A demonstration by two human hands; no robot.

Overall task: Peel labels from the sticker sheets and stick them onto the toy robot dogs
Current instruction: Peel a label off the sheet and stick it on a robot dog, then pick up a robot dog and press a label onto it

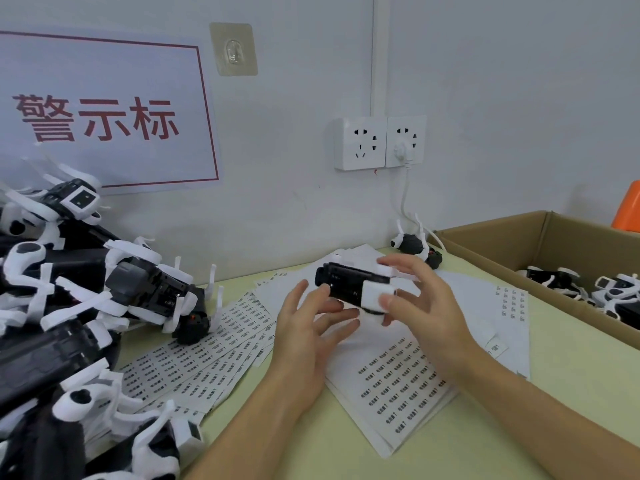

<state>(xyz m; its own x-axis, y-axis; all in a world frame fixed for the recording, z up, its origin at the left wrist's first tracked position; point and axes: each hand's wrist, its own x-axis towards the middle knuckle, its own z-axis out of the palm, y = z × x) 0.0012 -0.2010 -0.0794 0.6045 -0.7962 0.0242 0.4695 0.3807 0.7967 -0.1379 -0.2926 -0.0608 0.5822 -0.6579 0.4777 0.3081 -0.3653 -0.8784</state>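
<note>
Holding a toy robot dog [356, 287] above the table [485, 427], the right hand [420, 306] has its fingers curled around the white end of the body, thumb on the near face. The left hand [308, 327] is mostly open, fingers spread and only a little bent; its fingertips touch the black underside of the same dog. So the dog sits between the two hands, just over the sticker sheets [398, 375]. These sheets lie in two groups: one fanned stack [194, 358] at the left and one stack under the hands. A pile of robot dogs [69, 306] fills the left side; their number I cannot count surely. One more dog [414, 244] lies near the wall. A cardboard box [502, 251] at the right holds several others.
</note>
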